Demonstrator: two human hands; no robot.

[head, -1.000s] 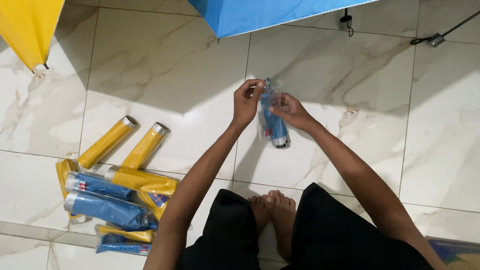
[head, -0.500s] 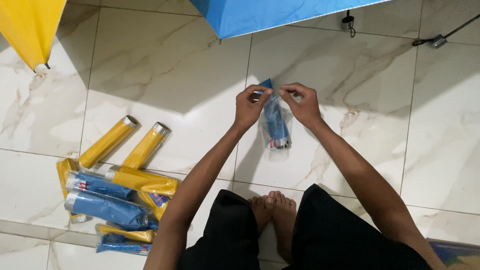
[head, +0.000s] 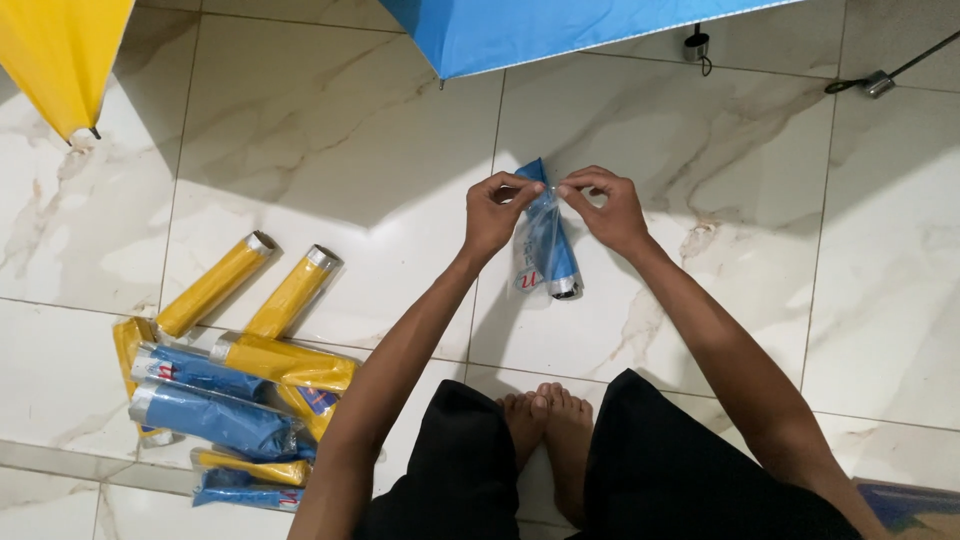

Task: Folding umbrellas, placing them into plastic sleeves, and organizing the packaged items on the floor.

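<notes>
Blue, folded and sheathed in a clear sleeve, the umbrella (head: 545, 245) hung upright over the marble floor (head: 330, 150), between both hands. The left hand (head: 492, 212) and right hand (head: 610, 208) each pinched the sleeve's top edge, fingers closed on the plastic. Well to the left lay a pile (head: 225, 385) of yellow and blue wrapped umbrellas. 2 bare feet (head: 545, 420) rested below the hands.
</notes>
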